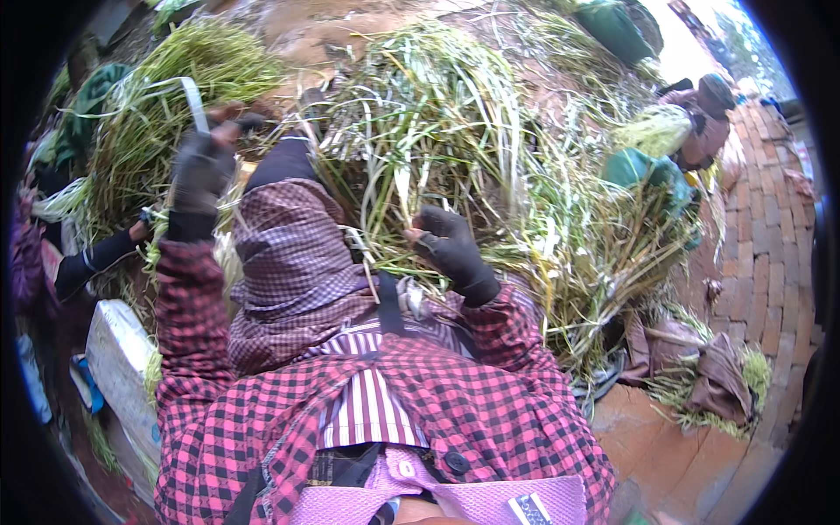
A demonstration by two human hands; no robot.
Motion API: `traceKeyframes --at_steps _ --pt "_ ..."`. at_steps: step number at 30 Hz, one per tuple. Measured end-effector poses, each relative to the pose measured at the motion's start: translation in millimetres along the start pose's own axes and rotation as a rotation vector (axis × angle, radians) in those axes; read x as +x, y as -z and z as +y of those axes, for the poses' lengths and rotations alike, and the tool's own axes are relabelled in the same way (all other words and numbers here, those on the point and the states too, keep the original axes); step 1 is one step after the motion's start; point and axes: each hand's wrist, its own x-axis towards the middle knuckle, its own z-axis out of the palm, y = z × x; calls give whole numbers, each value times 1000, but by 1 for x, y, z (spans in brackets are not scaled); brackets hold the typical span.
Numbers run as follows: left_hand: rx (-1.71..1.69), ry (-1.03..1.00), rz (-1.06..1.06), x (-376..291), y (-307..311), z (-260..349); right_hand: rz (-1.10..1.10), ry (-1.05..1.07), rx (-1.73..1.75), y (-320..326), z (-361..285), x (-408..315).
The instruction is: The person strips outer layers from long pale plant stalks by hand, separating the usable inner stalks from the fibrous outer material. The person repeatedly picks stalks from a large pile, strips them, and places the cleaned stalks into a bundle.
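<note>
My left hand [205, 161], in a dark fingerless glove and blurred, is raised at the left, beside a heap of green grass-like stalks [190, 65]. A pale flat strip [192, 98] arcs up from its fingers. My right hand [453, 249], gloved the same way, is in front of my lap at the near edge of a large pile of long stalks and leaves [426, 111]. Its thumb and fingertips are pinched together on a pale leaf blade [402, 187]. Checked cloth [289, 236] covers my bent leg between the hands.
At the right, another person [705, 125] bends beside a green sack [646, 170] and brick paving [755, 262]. Another person's dark sleeve [98, 259] reaches in from the left. A white block-like object [121, 354] stands at lower left; brown cloth [718, 380] lies at lower right.
</note>
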Motion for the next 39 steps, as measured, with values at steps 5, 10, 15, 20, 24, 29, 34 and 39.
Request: traceKeyframes --at_steps 5,10,15,20,24,29,34,39 --pt "336 404 -107 -21 -117 -85 57 111 -79 -3 -6 -8" --pt "190 542 -136 -18 -127 -116 71 210 -295 -3 0 -4" --pt "228 436 -112 -21 -129 -128 113 231 -391 0 18 5" --pt "254 369 -86 -23 -127 -139 190 211 -395 1 27 9" --pt "252 329 -72 -24 -127 -142 214 255 -373 -1 25 8" --pt "228 414 -35 -26 -132 -139 244 278 -295 -6 33 10" --pt "100 556 -45 -29 -130 -129 270 329 -408 -8 21 7" --pt "111 494 -67 -34 -131 -145 288 342 -478 -10 12 4"
